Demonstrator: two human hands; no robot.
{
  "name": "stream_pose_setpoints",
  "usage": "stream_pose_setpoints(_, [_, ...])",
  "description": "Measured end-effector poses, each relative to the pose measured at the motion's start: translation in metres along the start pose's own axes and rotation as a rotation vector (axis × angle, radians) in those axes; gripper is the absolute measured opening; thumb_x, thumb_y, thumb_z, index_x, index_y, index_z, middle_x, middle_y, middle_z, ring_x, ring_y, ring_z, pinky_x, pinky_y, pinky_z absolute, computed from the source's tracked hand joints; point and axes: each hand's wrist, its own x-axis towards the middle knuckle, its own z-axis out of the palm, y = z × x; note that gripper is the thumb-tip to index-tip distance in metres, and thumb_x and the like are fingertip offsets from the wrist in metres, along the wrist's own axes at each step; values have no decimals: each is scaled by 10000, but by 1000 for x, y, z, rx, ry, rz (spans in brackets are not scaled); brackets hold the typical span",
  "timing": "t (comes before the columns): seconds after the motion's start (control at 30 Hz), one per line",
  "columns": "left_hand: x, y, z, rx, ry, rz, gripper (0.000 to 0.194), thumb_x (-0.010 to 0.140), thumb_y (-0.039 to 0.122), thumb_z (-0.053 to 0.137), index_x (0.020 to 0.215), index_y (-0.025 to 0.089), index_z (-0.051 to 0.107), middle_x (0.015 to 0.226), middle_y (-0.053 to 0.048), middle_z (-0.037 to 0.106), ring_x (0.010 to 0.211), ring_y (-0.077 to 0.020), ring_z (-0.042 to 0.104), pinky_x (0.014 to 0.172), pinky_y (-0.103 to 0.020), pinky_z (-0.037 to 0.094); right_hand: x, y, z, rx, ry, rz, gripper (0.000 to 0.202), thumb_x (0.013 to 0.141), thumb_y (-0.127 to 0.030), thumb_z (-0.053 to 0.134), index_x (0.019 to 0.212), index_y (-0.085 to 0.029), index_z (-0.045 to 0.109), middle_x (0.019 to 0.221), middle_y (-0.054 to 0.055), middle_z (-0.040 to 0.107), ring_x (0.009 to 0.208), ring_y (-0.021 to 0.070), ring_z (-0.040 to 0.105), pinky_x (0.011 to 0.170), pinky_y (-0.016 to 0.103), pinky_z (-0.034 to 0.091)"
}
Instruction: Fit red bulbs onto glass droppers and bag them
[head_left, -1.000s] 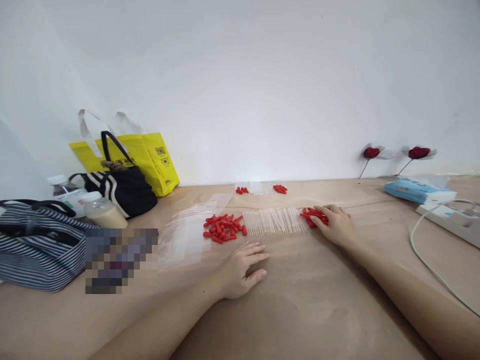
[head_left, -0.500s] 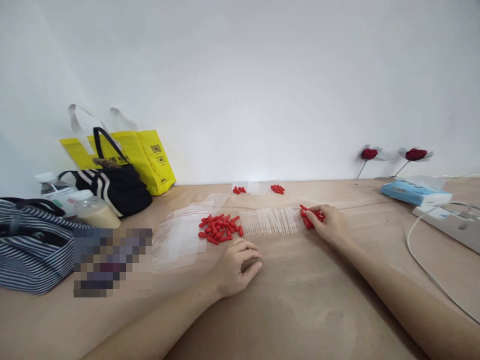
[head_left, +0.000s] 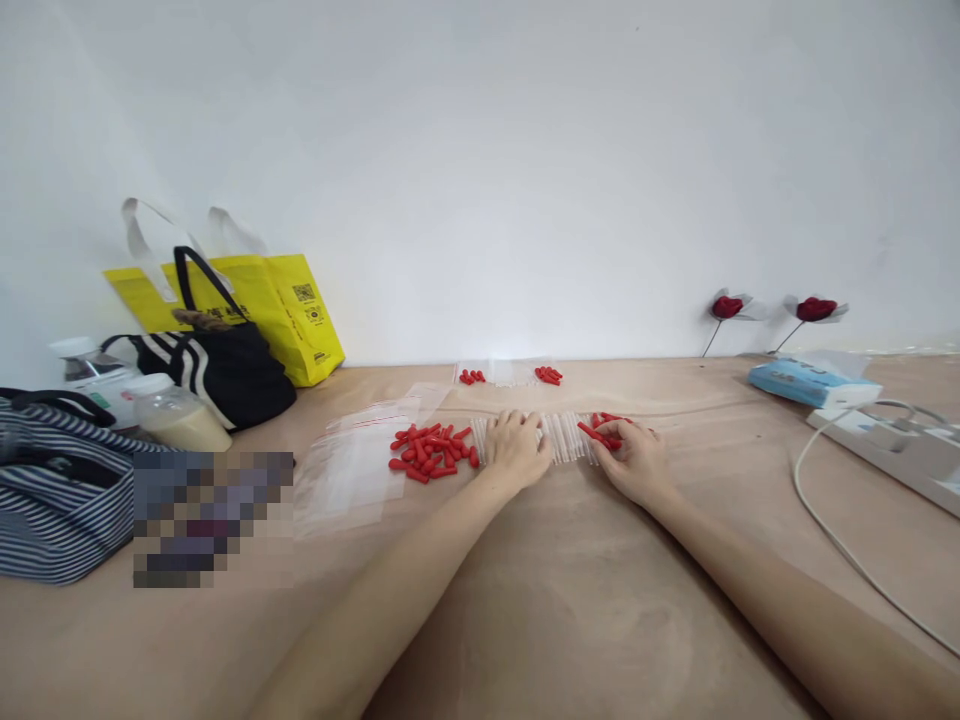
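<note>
"Where are the hands?"
"Over a wood-toned tabletop (head_left: 585, 580), a person's left hand (head_left: 517, 447) spreads, back up, across a row of clear tubes (head_left: 568, 438); the right hand (head_left: 636, 464) touches slim red pieces (head_left: 590, 433) at the row's right end."
"And around them?"
"Left, a red heap (head_left: 429, 453) beside clear zip bags (head_left: 349, 475); far left, a yellow bag (head_left: 304, 330); far right, a blue pack (head_left: 799, 382)."

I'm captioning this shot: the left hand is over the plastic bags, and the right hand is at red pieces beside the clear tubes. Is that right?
Not quite: the head view shows the left hand over the clear tubes, not the plastic bags. The right hand is at red pieces beside the tubes.
</note>
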Motion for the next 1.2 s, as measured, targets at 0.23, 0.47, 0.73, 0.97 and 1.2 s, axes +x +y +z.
stream_pose_setpoints(0.23, [37, 2, 12, 80, -87, -240, 318, 709, 362, 509, 855, 110, 638, 1014, -180, 581, 1002, -322, 453, 846, -442, 287, -1, 1, 1, 0, -9, -37, 196, 704, -340, 490, 801, -199, 585, 708, 15, 634, 692, 181, 561, 768, 366, 312])
stream_pose_setpoints(0.47, [41, 4, 13, 87, -154, -326, 339, 689, 378, 516, 863, 119, 647, 989, -172, 619, 999, -298, 493, 858, -404, 282, -1, -1, -1, 7, -23, -41, 196, 705, -327, 494, 815, -193, 585, 722, 28, 637, 690, 187, 560, 764, 373, 322])
stream_pose_setpoints(0.73, [45, 0, 10, 49, -165, -345, 228, 683, 292, 537, 818, 139, 639, 922, -150, 647, 949, -288, 545, 828, -405, 329, 0, 0, 0, 52, -18, -29, 173, 695, -315, 509, 788, -185, 576, 719, 36, 625, 654, 179, 545, 685, 337, 381])
stream_pose_setpoints(0.97, [6, -16, -30, -76, -110, -52, 156, 790, 257, 457, 788, 163, 581, 896, -71, 619, 863, -203, 557, 717, -288, 408, -1, -7, -2, 275, 1, -1, 140, 700, -262, 508, 802, -177, 552, 758, 38, 609, 657, 161, 548, 632, 293, 435])
stream_pose_setpoints(1.2, [-64, -61, -34, -248, -66, 298, 145, 853, 224, 401, 831, 185, 539, 827, -27, 608, 768, -164, 556, 695, -271, 424, -13, -46, 1, 472, -265, -104, 267, 770, -197, 447, 984, -189, 606, 865, 61, 595, 772, 165, 557, 684, 300, 450])
